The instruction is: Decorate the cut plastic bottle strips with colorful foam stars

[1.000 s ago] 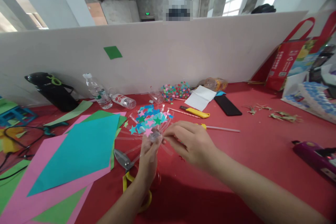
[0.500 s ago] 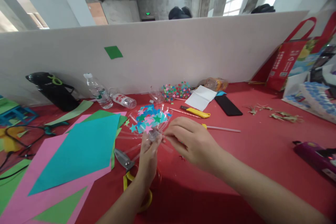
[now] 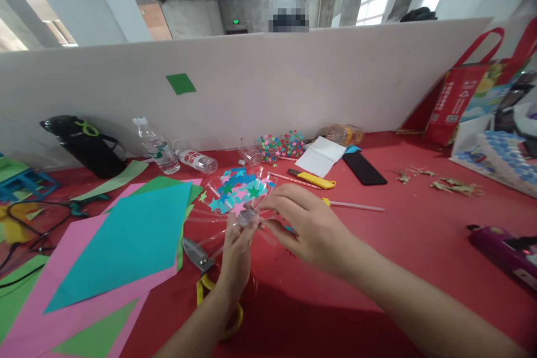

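My left hand (image 3: 236, 257) grips the neck of a clear plastic bottle piece (image 3: 247, 216) cut into thin strips that fan outward. Blue, pink and green paper stars (image 3: 239, 189) sit on the strips at its far side. My right hand (image 3: 306, 226) is curled beside the neck with its fingertips pinched on one of the clear strips. Yellow-handled scissors (image 3: 205, 271) lie on the red table under my left wrist.
Teal, pink and green paper sheets (image 3: 121, 240) cover the left. Water bottles (image 3: 157, 148), a star pile (image 3: 282, 145), a yellow utility knife (image 3: 312, 180), a black phone (image 3: 364, 168) and white paper lie behind. A purple glue gun (image 3: 501, 249) sits right. A white partition (image 3: 268, 84) bounds the back.
My right hand has shifted slightly left and closer to the bottle neck. The left hand and star-covered piece have stayed nearly still.
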{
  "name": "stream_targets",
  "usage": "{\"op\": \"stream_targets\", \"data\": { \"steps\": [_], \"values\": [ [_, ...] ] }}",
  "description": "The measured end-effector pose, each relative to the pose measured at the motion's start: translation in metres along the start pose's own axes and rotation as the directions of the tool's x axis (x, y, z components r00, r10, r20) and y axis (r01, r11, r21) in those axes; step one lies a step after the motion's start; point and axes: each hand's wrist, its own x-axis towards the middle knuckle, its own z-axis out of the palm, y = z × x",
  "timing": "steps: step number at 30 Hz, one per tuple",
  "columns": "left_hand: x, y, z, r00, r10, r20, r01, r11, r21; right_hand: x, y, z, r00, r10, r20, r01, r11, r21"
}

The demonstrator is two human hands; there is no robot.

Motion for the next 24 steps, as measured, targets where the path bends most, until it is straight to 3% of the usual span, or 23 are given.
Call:
{"op": "stream_targets", "data": {
  "steps": [3, 6, 9, 19, 24],
  "values": [
    [0.001, -0.002, -0.003, 0.999, 0.023, 0.025, -0.024, 0.998, 0.055, 0.001, 0.003, -0.009, 0.999, 0.023, -0.046, -0.023, 1.0, 0.007],
    [0.003, -0.003, -0.007, 0.998, 0.068, -0.007, -0.067, 0.991, 0.118, 0.003, 0.007, -0.02, 0.984, 0.063, -0.166, -0.064, 0.998, 0.001],
    [0.005, -0.002, -0.007, 0.995, 0.097, -0.024, -0.095, 0.992, 0.085, 0.007, 0.01, -0.028, 0.965, 0.143, -0.219, -0.15, 0.989, -0.015],
    [0.008, -0.001, -0.006, 0.99, 0.065, -0.126, -0.07, 0.997, -0.036, 0.008, 0.019, -0.022, 0.946, 0.324, -0.004, -0.323, 0.944, 0.06],
    [0.011, -0.002, -0.009, 0.983, 0.062, -0.17, -0.067, 0.997, -0.023, 0.005, 0.016, -0.025, 0.953, 0.281, 0.113, -0.287, 0.957, 0.033]
  ]
}}
